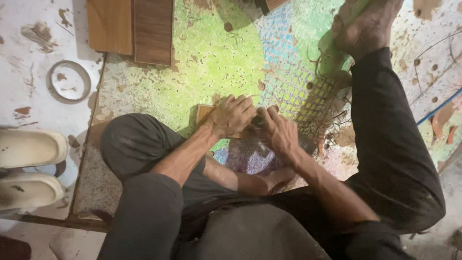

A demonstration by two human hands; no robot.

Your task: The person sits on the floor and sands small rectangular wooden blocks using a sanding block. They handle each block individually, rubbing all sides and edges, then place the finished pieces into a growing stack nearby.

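Note:
I sit on a worn mat with green, blue and purple patches (216,62), my legs in dark trousers. My left hand (234,115) lies palm down on a small flat wooden piece (204,113), only a corner of which shows. My right hand (278,131) rests beside it, fingers bent and touching the left hand's fingertips. Something small and dark sits between the two hands, too hidden to name. My bare right foot (366,26) stretches out at the upper right, and my left foot (269,180) is tucked under my forearms.
Two brown wooden boards (130,29) lie at the mat's far edge. A metal ring (69,81) lies on the stained white floor at left, with two cream sandals (29,166) below it. Dry roots and fibres (327,125) lie scattered right of my hands. A blue cord (440,107) runs at right.

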